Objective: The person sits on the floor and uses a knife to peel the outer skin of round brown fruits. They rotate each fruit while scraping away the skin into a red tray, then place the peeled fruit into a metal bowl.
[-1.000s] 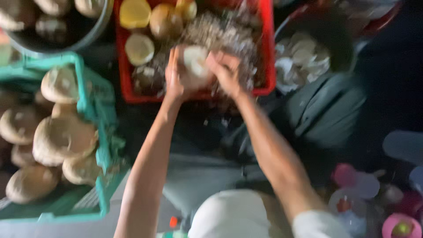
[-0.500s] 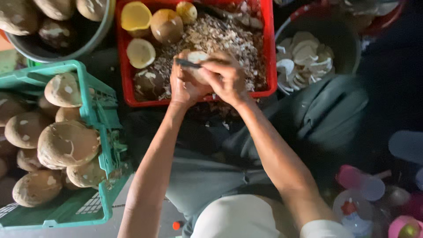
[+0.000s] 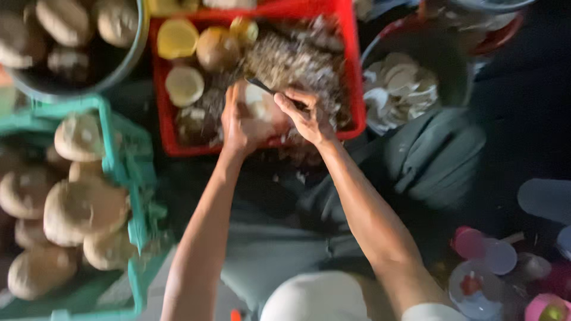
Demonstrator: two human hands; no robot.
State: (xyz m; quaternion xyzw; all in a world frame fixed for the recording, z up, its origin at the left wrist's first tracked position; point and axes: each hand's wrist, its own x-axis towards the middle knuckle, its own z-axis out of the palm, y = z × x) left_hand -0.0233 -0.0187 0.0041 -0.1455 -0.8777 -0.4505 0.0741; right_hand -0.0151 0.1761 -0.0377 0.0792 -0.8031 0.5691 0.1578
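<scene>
Red crate (image 3: 351, 71) beyond fingers: peelings, cut pieces. Green basket (image 3: 128, 172) leftward: brown tubers. Left hand (image 3: 238, 122) clamped on pale root (image 3: 262, 110); right hand (image 3: 303, 116) gripping knife (image 3: 267, 90).

Left hand (image 3: 238, 128) cups a pale round peeled piece (image 3: 262, 110); right hand (image 3: 303, 116) grips a dark knife (image 3: 267, 90) against it, over a red crate (image 3: 351, 71) of peelings. Green crate (image 3: 128, 172) of brown tubers, left.

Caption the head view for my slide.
Left hand holds a pale coconut piece over a red crate while the right hand works a dark knife against it.
</scene>
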